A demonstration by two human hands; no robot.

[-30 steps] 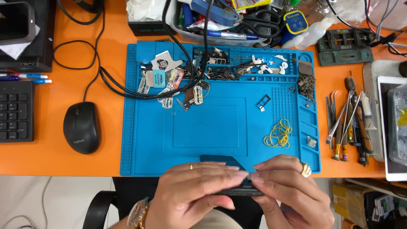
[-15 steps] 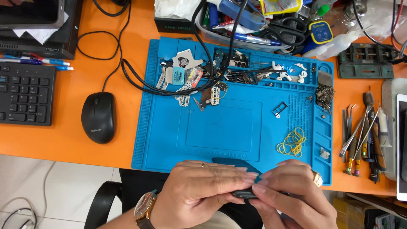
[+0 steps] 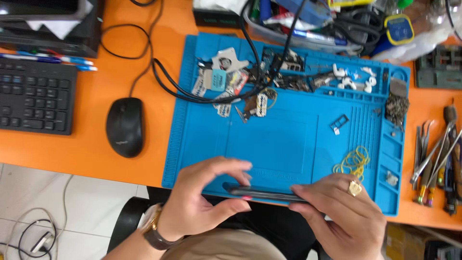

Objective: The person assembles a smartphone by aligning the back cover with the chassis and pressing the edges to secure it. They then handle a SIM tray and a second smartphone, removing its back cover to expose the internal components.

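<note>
A thin dark phone (image 3: 264, 193) is held edge-on over the near edge of the blue work mat (image 3: 284, 139). My left hand (image 3: 204, 202), with a wristwatch, pinches the phone's left end between thumb and fingers. My right hand (image 3: 339, 216), wearing a gold ring, grips its right end. A small tray part (image 3: 339, 123) lies on the mat ahead of the hands, and yellow rubber bands (image 3: 353, 161) lie just beyond my right hand.
A black mouse (image 3: 125, 126) and black keyboard (image 3: 33, 98) sit left on the orange desk (image 3: 120, 62). Cables (image 3: 202, 94) and small parts cover the mat's far side. Tweezers and screwdrivers (image 3: 435, 154) lie at right. A bin of tools (image 3: 313, 19) stands behind.
The view has shifted so the desk sits further right. My hands have drawn apart toward the phone's two ends, exposing more of its edge.
</note>
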